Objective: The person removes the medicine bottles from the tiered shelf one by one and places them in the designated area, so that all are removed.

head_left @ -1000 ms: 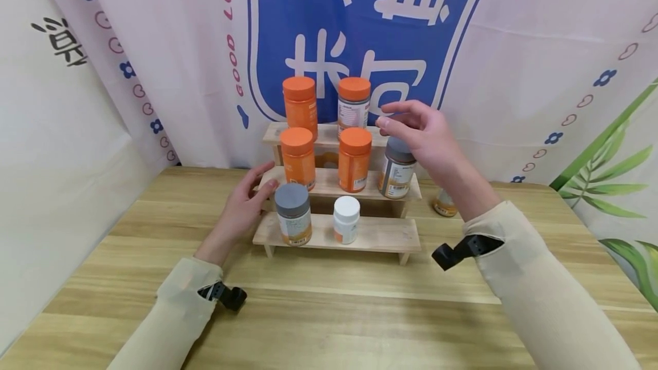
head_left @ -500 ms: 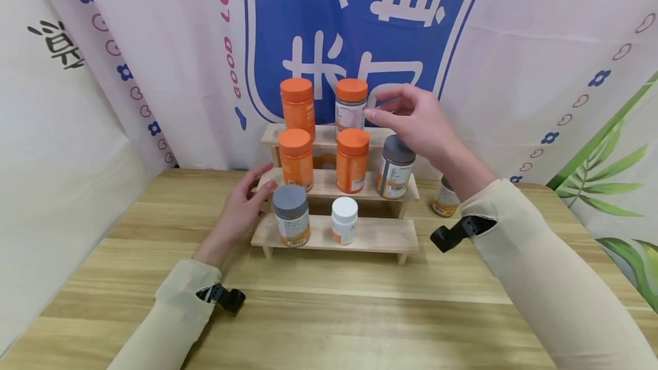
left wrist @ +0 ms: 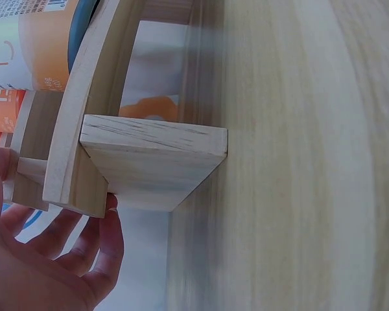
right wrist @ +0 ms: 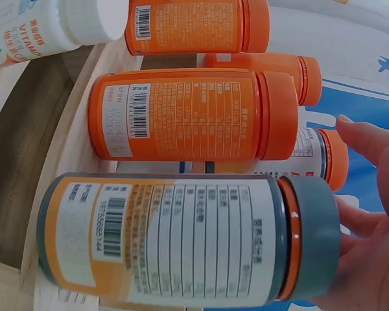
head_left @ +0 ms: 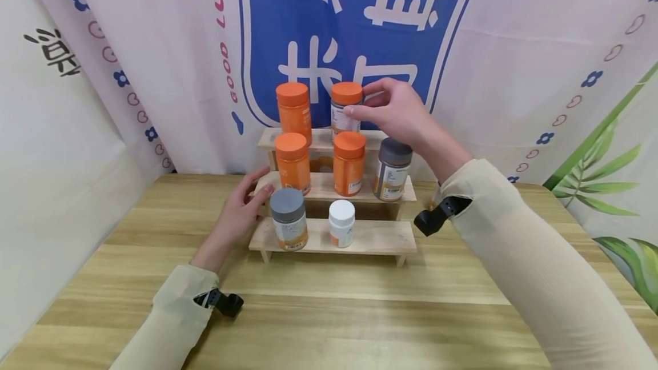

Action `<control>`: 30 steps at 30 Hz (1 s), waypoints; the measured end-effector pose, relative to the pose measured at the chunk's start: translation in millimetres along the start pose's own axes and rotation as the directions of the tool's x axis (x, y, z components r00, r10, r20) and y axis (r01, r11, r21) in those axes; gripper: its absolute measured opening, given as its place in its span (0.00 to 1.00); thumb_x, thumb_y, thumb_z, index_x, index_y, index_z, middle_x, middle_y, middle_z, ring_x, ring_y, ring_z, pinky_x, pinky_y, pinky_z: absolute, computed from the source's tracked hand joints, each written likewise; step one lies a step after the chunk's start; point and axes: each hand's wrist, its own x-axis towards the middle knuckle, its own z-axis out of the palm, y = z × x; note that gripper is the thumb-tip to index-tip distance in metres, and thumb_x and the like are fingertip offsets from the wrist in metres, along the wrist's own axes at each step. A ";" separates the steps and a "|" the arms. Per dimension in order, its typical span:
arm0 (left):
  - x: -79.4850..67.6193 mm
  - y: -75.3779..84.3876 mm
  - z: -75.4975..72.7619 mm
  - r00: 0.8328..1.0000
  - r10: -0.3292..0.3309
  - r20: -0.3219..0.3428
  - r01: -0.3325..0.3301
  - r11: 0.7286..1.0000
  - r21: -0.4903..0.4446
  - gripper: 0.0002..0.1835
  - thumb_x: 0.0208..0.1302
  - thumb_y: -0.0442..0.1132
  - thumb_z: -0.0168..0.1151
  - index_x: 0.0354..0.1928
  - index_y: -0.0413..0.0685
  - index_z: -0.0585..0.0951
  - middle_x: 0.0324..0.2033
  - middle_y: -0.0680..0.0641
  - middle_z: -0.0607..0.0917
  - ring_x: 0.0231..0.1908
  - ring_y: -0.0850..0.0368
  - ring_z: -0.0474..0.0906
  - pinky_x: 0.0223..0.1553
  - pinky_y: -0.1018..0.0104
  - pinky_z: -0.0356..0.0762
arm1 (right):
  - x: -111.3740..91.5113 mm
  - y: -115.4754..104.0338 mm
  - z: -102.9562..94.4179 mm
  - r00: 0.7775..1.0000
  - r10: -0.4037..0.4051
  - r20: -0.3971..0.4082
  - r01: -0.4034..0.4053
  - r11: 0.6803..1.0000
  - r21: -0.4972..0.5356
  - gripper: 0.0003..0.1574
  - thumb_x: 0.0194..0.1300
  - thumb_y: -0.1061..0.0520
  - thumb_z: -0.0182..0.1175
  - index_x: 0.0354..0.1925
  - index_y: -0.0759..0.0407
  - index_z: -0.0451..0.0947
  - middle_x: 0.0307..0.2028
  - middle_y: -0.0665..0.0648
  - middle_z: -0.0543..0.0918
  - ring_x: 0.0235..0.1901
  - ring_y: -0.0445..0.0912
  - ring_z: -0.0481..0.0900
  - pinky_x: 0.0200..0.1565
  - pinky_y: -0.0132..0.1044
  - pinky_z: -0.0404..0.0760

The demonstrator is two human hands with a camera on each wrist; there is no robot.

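A three-step wooden display rack (head_left: 375, 237) bears several supplement bottles. My left hand (head_left: 240, 207) holds the rack's left end, thumb in front and fingers curled round the board's edge. On the top step, my right hand (head_left: 398, 110) reaches round an orange-lidded bottle (head_left: 345, 116) with a pale label. Its thumb lies before the bottle and its fingers beside the lid; in the right wrist view a gap shows between hand and lid (right wrist: 336, 160). Below that hand stands a grey-lidded bottle (head_left: 393, 170) on the middle step.
Orange bottles stand on the top step (head_left: 294, 113) and the middle step (head_left: 349, 164). A grey-lidded jar (head_left: 289, 220) and a small white bottle (head_left: 341, 224) stand on the lowest step. Another jar (head_left: 436, 194) is mostly hidden behind the right wrist. A printed curtain (head_left: 175, 61) hangs behind.
My right hand has moved left from above the grey-lidded bottle to the orange-lidded bottle on the top step. My left hand stays at the rack's end. The head view has shifted slightly.
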 end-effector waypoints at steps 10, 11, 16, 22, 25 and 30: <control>-1.3 0.1 0.7 1.000 -0.025 -0.005 0.025 0.999 -0.023 0.31 0.84 0.53 0.51 0.83 0.62 0.61 0.77 0.37 0.68 0.57 0.43 0.73 0.47 0.62 0.80 | 12.9 -6.4 13.7 0.999 0.050 -0.008 -0.050 0.998 -0.028 0.44 0.67 0.37 0.72 0.73 0.53 0.70 0.62 0.58 0.81 0.61 0.52 0.77 0.64 0.51 0.78; -1.3 0.0 0.7 1.000 -0.023 -0.007 0.023 1.000 -0.022 0.31 0.84 0.53 0.51 0.83 0.62 0.62 0.77 0.37 0.68 0.57 0.43 0.74 0.47 0.62 0.80 | 14.1 -6.5 14.8 0.999 0.049 -0.009 -0.049 0.998 -0.030 0.44 0.67 0.37 0.72 0.72 0.53 0.71 0.61 0.58 0.81 0.60 0.52 0.77 0.64 0.51 0.78; -0.4 0.3 0.4 1.000 -0.010 -0.010 0.010 1.000 -0.014 0.31 0.84 0.53 0.51 0.83 0.61 0.62 0.75 0.37 0.70 0.54 0.45 0.74 0.45 0.62 0.80 | 17.4 -7.6 18.2 0.999 0.048 -0.010 -0.048 0.998 -0.049 0.41 0.68 0.36 0.70 0.70 0.54 0.72 0.60 0.57 0.82 0.58 0.52 0.78 0.62 0.50 0.79; -0.9 0.8 -0.2 1.000 -0.011 -0.005 0.010 1.000 -0.015 0.31 0.84 0.54 0.51 0.83 0.62 0.61 0.75 0.37 0.69 0.53 0.46 0.74 0.45 0.62 0.80 | 17.4 -8.3 20.8 0.999 0.042 -0.024 -0.043 0.997 -0.061 0.37 0.70 0.34 0.67 0.66 0.52 0.74 0.55 0.57 0.82 0.55 0.52 0.78 0.58 0.49 0.78; -1.1 1.1 -0.2 1.000 -0.010 -0.003 0.010 1.000 -0.016 0.31 0.84 0.54 0.51 0.83 0.62 0.61 0.75 0.37 0.69 0.53 0.46 0.74 0.45 0.62 0.80 | 16.3 -8.0 20.7 0.999 0.037 -0.037 -0.039 0.997 -0.064 0.37 0.71 0.34 0.67 0.67 0.51 0.74 0.55 0.57 0.82 0.54 0.52 0.78 0.57 0.48 0.78; -0.9 0.4 -0.1 1.000 -0.012 -0.002 0.012 1.000 -0.013 0.31 0.84 0.54 0.50 0.83 0.63 0.61 0.75 0.37 0.69 0.54 0.45 0.73 0.45 0.62 0.80 | 13.2 -6.7 17.4 0.998 0.035 -0.049 -0.037 0.999 -0.040 0.40 0.71 0.34 0.66 0.70 0.51 0.72 0.60 0.56 0.81 0.58 0.51 0.77 0.62 0.49 0.78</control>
